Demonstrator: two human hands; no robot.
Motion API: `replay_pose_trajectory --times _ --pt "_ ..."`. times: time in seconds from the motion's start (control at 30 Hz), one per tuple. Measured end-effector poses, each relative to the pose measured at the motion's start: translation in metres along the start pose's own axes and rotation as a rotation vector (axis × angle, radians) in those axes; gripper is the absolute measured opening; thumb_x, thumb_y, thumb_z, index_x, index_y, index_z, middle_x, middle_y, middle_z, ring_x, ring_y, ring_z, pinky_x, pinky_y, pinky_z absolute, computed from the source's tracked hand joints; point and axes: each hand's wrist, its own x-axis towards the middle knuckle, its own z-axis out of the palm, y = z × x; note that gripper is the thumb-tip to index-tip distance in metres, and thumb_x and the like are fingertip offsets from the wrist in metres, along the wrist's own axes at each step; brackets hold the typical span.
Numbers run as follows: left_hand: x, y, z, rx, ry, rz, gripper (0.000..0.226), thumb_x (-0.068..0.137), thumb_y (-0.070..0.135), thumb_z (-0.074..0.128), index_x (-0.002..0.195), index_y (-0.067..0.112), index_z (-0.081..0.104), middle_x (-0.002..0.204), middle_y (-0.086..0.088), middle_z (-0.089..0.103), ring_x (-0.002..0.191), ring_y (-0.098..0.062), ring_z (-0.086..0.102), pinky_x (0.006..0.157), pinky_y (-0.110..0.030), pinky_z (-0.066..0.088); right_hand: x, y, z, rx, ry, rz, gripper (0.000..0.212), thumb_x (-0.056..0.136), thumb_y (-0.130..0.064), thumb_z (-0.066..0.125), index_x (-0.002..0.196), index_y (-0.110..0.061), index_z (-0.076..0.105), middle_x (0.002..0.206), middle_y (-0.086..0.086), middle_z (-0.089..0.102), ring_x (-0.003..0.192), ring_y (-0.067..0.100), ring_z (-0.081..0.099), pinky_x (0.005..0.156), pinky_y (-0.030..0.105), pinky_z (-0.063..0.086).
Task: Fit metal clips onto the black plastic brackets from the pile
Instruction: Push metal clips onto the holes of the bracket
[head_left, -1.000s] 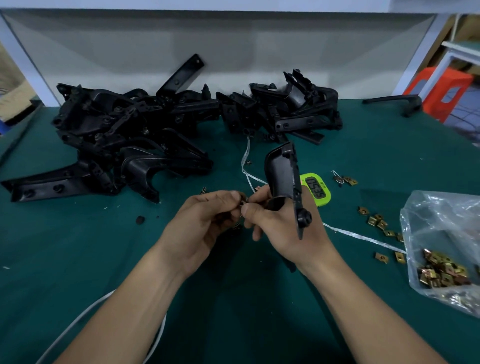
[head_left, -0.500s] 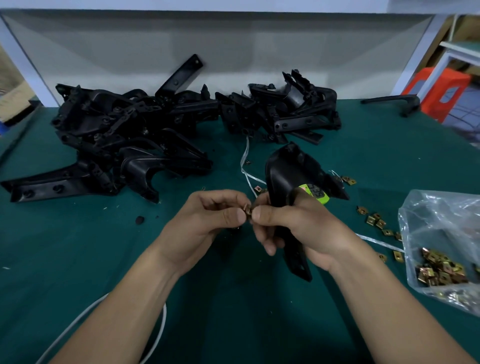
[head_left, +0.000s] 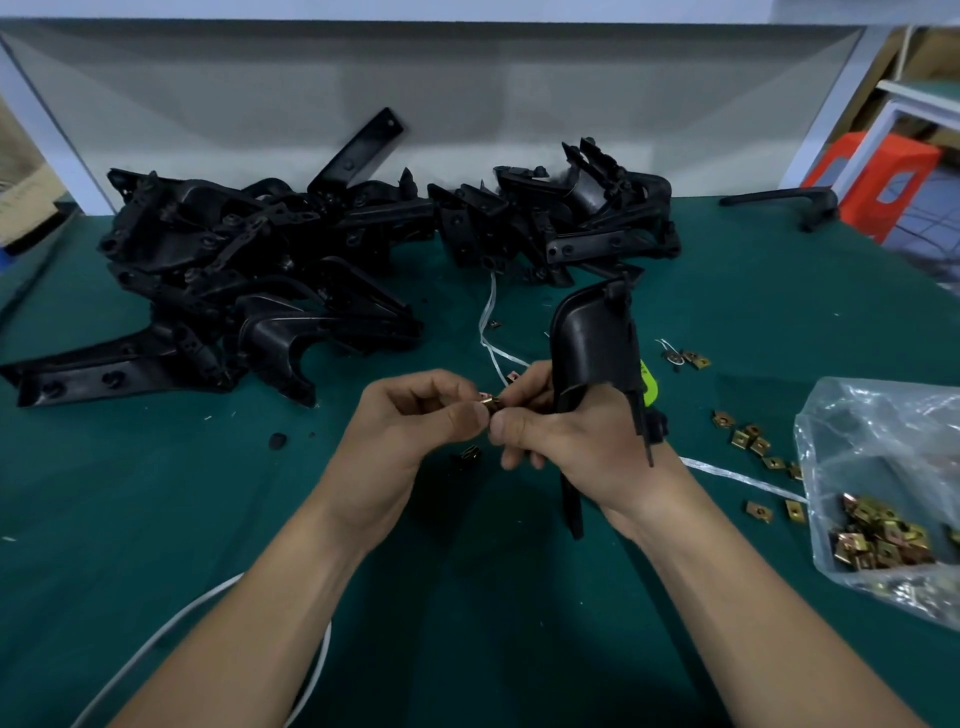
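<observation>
My right hand (head_left: 566, 441) grips a black plastic bracket (head_left: 595, 343) that stands upright above the green table, its lower end sticking out below my palm. My left hand (head_left: 415, 426) pinches a small brass metal clip (head_left: 487, 401) between thumb and fingers. The clip sits right where both thumbs meet, and my right thumb and forefinger touch it too. A big pile of black brackets (head_left: 270, 275) lies at the back left and centre. Loose clips (head_left: 750, 441) are scattered to the right.
A clear plastic bag (head_left: 883, 499) with several brass clips lies at the right edge. A green timer (head_left: 647, 387) peeks out behind the held bracket. White string (head_left: 491, 332) crosses the table; a white cable (head_left: 171, 629) curls near my left forearm. A lone bracket (head_left: 784, 200) lies far right.
The bracket in my right hand has turned more upright again. Both hands stay together at the clip, with the clip now showing between the thumbs.
</observation>
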Motion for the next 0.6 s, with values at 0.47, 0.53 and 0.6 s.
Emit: replay_pose_trajectory --times 0.47,0.53,0.6 --pt "0.002 -0.007 0.008 0.188 0.099 -0.063 0.006 0.07 0.013 0.075 0.073 0.012 0.07 0.073 -0.017 0.063 0.07 -0.025 0.054 0.07 -0.043 0.04 0.001 0.015 0.004 -0.506 0.183 -0.39 0.018 0.075 -0.026 0.064 0.07 -0.009 0.062 0.062 0.008 0.06 0.061 0.034 0.058 0.055 0.046 0.049" --pt "0.003 -0.009 0.008 0.274 0.133 -0.064 0.007 0.07 0.014 0.076 0.074 0.013 0.071 0.077 -0.021 0.069 0.069 -0.024 0.059 0.07 -0.042 0.046 0.003 0.02 0.004 -0.475 0.14 -0.364 0.023 0.075 -0.035 0.06 0.073 -0.013 0.06 0.062 0.006 0.059 0.062 0.035 0.057 0.057 0.048 0.051" --pt "0.003 -0.009 0.009 0.353 0.159 -0.059 0.009 0.067 0.016 0.076 0.075 0.016 0.074 0.081 -0.019 0.071 0.069 -0.022 0.062 0.068 -0.042 0.051 0.004 0.022 0.008 -0.416 0.14 -0.321 0.024 0.079 -0.04 0.056 0.084 -0.017 0.06 0.073 0.019 0.063 0.072 0.045 0.062 0.069 0.059 0.054"
